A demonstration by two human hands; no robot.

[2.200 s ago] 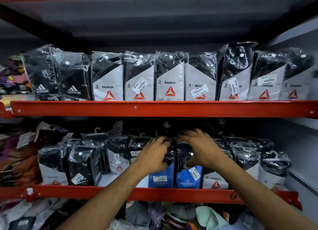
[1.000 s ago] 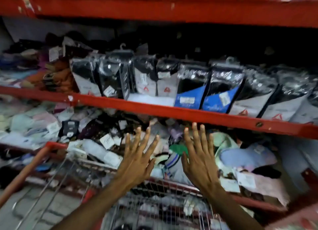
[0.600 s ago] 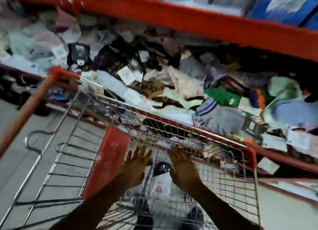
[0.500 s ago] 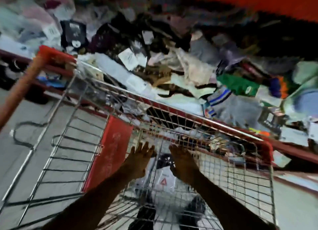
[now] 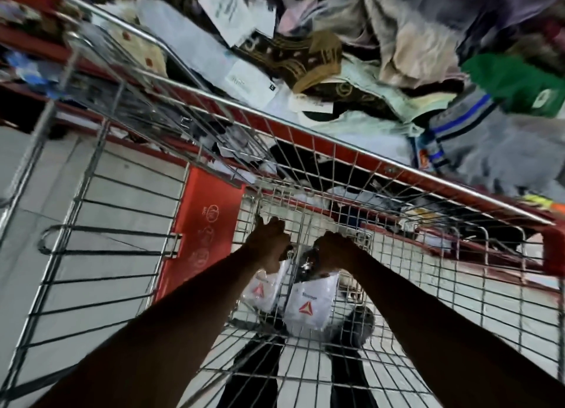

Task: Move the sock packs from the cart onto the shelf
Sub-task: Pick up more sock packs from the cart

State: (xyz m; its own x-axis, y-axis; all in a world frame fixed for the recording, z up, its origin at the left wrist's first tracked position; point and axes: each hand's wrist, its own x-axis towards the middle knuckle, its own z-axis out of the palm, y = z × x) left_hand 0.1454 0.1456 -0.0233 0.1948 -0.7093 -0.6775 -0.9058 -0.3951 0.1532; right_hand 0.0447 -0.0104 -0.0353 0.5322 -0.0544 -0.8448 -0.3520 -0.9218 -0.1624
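A: Grip status, left to right: left hand (image 5: 269,242) clamped on a sock pack (image 5: 263,288), right hand (image 5: 333,256) clamped on a second pack (image 5: 308,308). Both down inside the cart (image 5: 305,126).

B: Progress?

A: Mid-cycle, I'd say. Neither pack shelved yet. Can't tell if more remain in the cart.

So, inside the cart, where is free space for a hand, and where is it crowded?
Free: bare wire floor right of the right hand and its sock pack, and nearer the camera. Crowded: around the left hand by the red panel; clothing pile beyond the rim.
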